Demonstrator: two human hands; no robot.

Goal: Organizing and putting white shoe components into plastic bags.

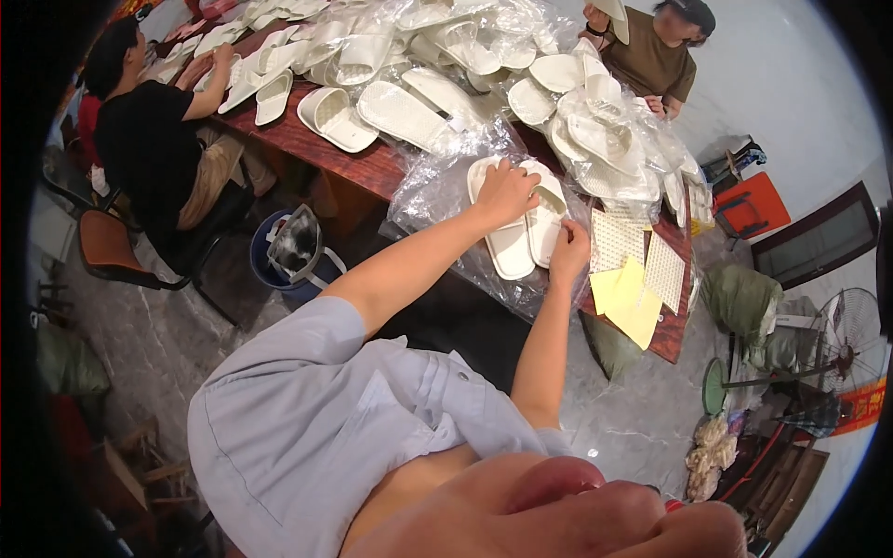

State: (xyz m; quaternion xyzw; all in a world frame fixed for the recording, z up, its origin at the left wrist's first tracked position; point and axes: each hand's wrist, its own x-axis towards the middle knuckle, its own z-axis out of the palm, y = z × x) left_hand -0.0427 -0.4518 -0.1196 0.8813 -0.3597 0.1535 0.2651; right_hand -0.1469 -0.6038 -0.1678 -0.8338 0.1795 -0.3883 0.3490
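Note:
A pair of white slippers lies side by side on clear plastic at the table's near edge: a left slipper (pixel 511 253) and a right slipper (pixel 543 232). Over their upper part my left hand (pixel 505 195) is closed, its fingers curled across the straps and hiding part of them. My right hand (pixel 569 253) is at the outer edge of the right slipper, thumb and fingers drawn together on its rim. Crumpled clear plastic film (pixel 433 200) spreads beneath and around the pair.
White slippers (pixel 465 46) in plastic heap up across the red-brown table (pixel 367 172). Yellow paper sheets (pixel 628 299) and patterned insole sheets (pixel 618 244) lie at right. Two co-workers sit or stand at the table. A blue bucket (pixel 270 270), chair (pixel 121 244) and fan (pixel 842 349) surround it.

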